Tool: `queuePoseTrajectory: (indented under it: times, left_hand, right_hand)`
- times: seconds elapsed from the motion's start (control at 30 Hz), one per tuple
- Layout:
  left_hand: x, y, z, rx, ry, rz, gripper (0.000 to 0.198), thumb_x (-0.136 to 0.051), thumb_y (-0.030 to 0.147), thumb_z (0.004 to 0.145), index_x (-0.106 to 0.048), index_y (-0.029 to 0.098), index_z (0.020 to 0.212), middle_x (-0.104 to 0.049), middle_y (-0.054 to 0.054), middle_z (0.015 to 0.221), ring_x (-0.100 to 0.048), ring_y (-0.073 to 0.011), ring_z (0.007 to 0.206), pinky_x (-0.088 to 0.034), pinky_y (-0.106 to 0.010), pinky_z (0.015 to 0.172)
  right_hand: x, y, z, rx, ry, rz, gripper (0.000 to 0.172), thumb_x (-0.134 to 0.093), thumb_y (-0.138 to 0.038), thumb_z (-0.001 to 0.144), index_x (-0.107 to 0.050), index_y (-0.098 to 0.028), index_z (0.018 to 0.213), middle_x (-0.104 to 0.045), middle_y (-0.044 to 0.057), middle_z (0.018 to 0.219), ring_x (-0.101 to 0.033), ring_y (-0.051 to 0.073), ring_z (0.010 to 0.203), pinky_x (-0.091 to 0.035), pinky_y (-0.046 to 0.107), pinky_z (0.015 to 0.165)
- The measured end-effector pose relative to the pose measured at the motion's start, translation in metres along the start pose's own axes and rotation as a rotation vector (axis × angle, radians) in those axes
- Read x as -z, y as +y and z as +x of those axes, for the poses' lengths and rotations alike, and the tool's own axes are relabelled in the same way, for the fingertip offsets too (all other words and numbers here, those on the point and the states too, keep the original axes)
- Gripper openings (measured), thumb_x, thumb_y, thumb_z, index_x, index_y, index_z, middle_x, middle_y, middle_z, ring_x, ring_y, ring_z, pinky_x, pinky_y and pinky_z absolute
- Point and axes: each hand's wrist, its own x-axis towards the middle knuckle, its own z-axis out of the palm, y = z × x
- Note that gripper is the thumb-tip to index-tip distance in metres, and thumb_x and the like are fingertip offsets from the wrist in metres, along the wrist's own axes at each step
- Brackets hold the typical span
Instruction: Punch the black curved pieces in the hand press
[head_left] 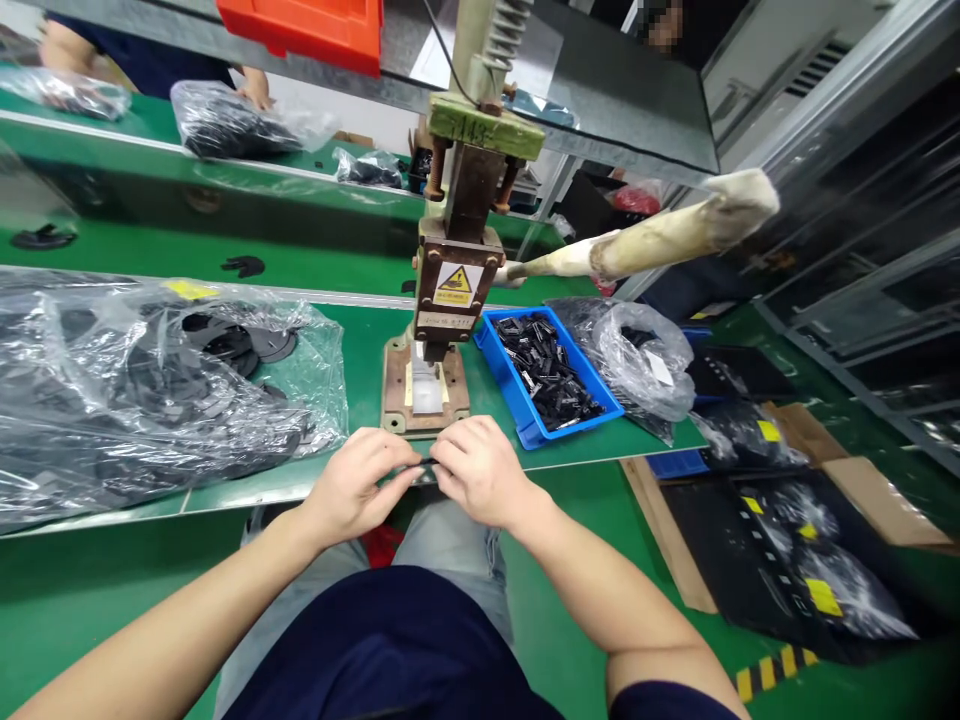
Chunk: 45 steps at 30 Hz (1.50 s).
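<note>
Both hands meet at the table's front edge, just before the base of a hand press (390, 395). My left hand (361, 482) pinches one end of a small dark piece (426, 466), and my right hand (480, 470) pinches the other end. Fingers cover most of that piece, so its exact kind does not show. Under the press ram lies a pale block (427, 393) on the base plate. To the right of the press, a blue bin (551, 432) holds many small black plastic parts (544, 365).
A large clear bag (150, 400) of flat black parts covers the table's left side. The press lever (652, 240) sticks out to the right. Further right are a plastic bag (645, 360) and an open carton (877, 490). Across the bench, a person's hand (255, 88) is near bagged parts.
</note>
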Motion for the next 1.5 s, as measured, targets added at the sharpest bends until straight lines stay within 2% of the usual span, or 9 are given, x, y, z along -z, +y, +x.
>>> queuePoseTrajectory:
  times: [0.13,0.27,0.37,0.5,0.8,1.03,1.17,1.37,1.5]
  left_hand:
    - [0.008,-0.025,0.012,0.049,-0.009,0.096,0.008,-0.066,0.023,0.103,-0.072,0.024,0.109,-0.08,-0.005,0.104,-0.075,-0.0203,0.096,-0.056,-0.037,0.091]
    - [0.009,-0.071,0.033,0.216,0.022,0.219,0.02,-0.059,0.034,0.106,-0.075,0.024,0.111,-0.082,-0.006,0.11,-0.076,-0.0232,0.102,-0.057,-0.037,0.094]
    - [0.004,-0.099,0.053,0.27,-0.036,0.301,0.027,-0.055,0.038,0.107,-0.077,0.024,0.114,-0.082,-0.008,0.115,-0.075,-0.0262,0.107,-0.057,-0.039,0.097]
    - [-0.005,-0.11,0.076,0.262,-0.216,0.452,0.031,-0.051,0.032,0.106,-0.079,0.022,0.117,-0.08,-0.011,0.114,-0.073,-0.0294,0.109,-0.056,-0.042,0.096]
    - [-0.008,-0.1,0.093,0.13,-0.381,0.556,0.038,-0.05,0.018,0.102,-0.079,0.025,0.125,-0.074,-0.015,0.119,-0.067,-0.0326,0.111,-0.052,-0.047,0.093]
    - [-0.008,-0.1,0.091,0.128,-0.358,0.505,0.035,-0.045,0.023,0.109,-0.077,0.022,0.124,-0.074,-0.014,0.121,-0.066,-0.0301,0.113,-0.052,-0.045,0.098]
    - [0.025,-0.115,0.082,0.211,-0.413,0.565,0.035,-0.046,0.029,0.109,-0.074,0.021,0.128,-0.076,-0.013,0.124,-0.067,-0.0306,0.115,-0.051,-0.044,0.101]
    - [0.108,-0.177,0.057,0.643,-0.474,0.911,0.044,-0.053,0.042,0.104,-0.072,0.013,0.131,-0.074,-0.024,0.132,-0.064,-0.0421,0.127,-0.049,-0.052,0.104]
    - [0.128,-0.199,0.056,0.782,-0.502,0.964,0.046,-0.056,0.041,0.101,-0.069,0.014,0.135,-0.07,-0.026,0.141,-0.059,-0.0447,0.135,-0.046,-0.055,0.108]
  right_hand:
    - [0.032,0.032,0.006,-0.116,0.124,0.048,0.018,-0.06,-0.033,0.105,-0.067,-0.022,0.092,-0.074,0.005,0.092,-0.065,0.021,0.093,-0.045,0.04,0.087]
    - [0.094,0.078,0.027,-0.319,0.613,0.232,0.026,-0.058,-0.041,0.107,-0.069,-0.022,0.093,-0.072,0.005,0.093,-0.069,0.02,0.091,-0.054,0.04,0.087]
    - [0.134,0.092,0.055,-0.137,0.854,0.483,0.047,-0.07,-0.054,0.098,-0.064,-0.025,0.135,-0.071,0.01,0.135,-0.07,0.027,0.126,-0.06,0.045,0.107]
    - [0.153,0.081,0.09,0.028,0.801,0.562,0.064,-0.06,-0.056,0.101,-0.053,-0.02,0.153,-0.068,0.006,0.142,-0.068,0.029,0.137,-0.053,0.046,0.115]
    - [0.099,0.04,0.065,-0.088,0.954,0.526,0.019,-0.064,-0.037,0.1,-0.057,-0.026,0.086,-0.06,-0.002,0.084,-0.072,0.018,0.094,-0.059,0.062,0.117]
    - [0.042,0.033,0.018,-0.12,0.927,0.375,0.018,-0.064,-0.037,0.099,-0.062,-0.03,0.083,-0.068,0.0,0.083,-0.074,0.027,0.112,-0.051,0.074,0.123]
    - [0.036,0.04,0.013,-0.11,0.925,0.299,0.014,-0.064,-0.037,0.099,-0.066,-0.031,0.087,-0.072,0.001,0.086,-0.075,0.03,0.115,-0.051,0.077,0.122]
    - [0.03,0.038,0.012,-0.059,1.012,0.349,0.007,-0.067,-0.036,0.097,-0.071,-0.031,0.095,-0.072,0.003,0.09,-0.075,0.03,0.108,-0.056,0.077,0.114]
    - [0.025,0.035,0.014,-0.104,1.054,0.381,0.008,-0.067,-0.037,0.098,-0.068,-0.03,0.094,-0.071,0.003,0.09,-0.074,0.031,0.11,-0.051,0.081,0.118]
